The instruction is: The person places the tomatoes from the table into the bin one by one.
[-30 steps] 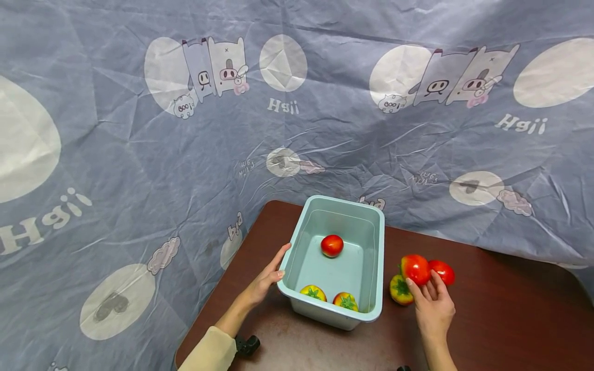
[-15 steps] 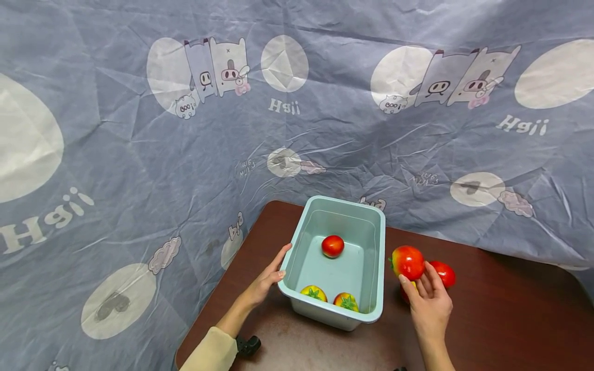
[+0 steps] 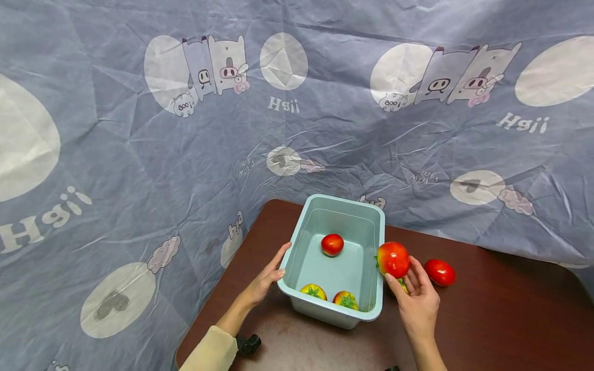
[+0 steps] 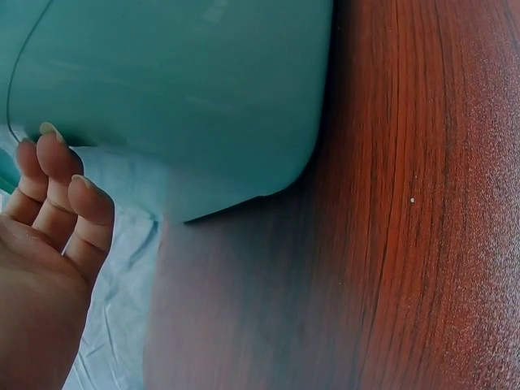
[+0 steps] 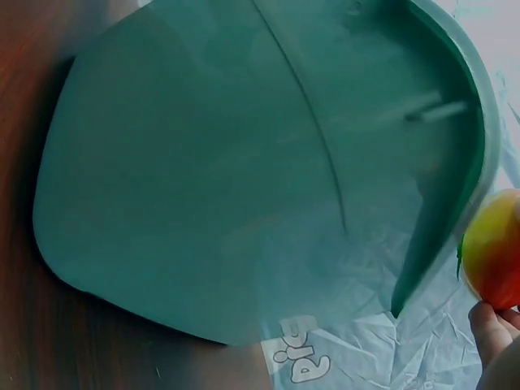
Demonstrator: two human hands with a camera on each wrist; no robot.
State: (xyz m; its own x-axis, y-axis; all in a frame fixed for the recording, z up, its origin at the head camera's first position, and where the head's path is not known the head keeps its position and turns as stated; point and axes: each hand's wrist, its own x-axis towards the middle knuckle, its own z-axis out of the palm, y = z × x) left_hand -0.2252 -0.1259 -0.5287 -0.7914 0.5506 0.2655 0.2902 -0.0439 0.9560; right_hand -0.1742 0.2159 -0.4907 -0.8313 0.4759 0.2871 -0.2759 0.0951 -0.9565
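Note:
My right hand point(image 3: 417, 296) holds a red tomato point(image 3: 393, 259) by its side, with thumb and fingertips, at the bin's right rim. Its yellow-green top and green leaves face left. The right wrist view catches only part of this tomato point(image 5: 494, 248). Behind the right fingers, a second tomato point(image 3: 403, 285) is mostly hidden. Another red tomato point(image 3: 440, 272) lies right of the hand. My left hand point(image 3: 260, 286) holds the left rim of the pale blue-green plastic bin point(image 3: 320, 314), thumb at the top edge. In the left wrist view, its bent fingers point(image 4: 91, 199) meet the outer wall below the rim.
Inside the bin lie a red tomato point(image 3: 332, 245) towards the back and two with green leaves, a left one point(image 3: 313, 291) and a right one point(image 3: 345, 300), near the front. The brown wooden table point(image 3: 492, 309) ends at a printed grey-blue curtain point(image 3: 334, 154).
My right hand has lifted the tomato and carried it left to the bin's right rim. The red tomato on the right now shows fully. My left hand and the bin have stayed put.

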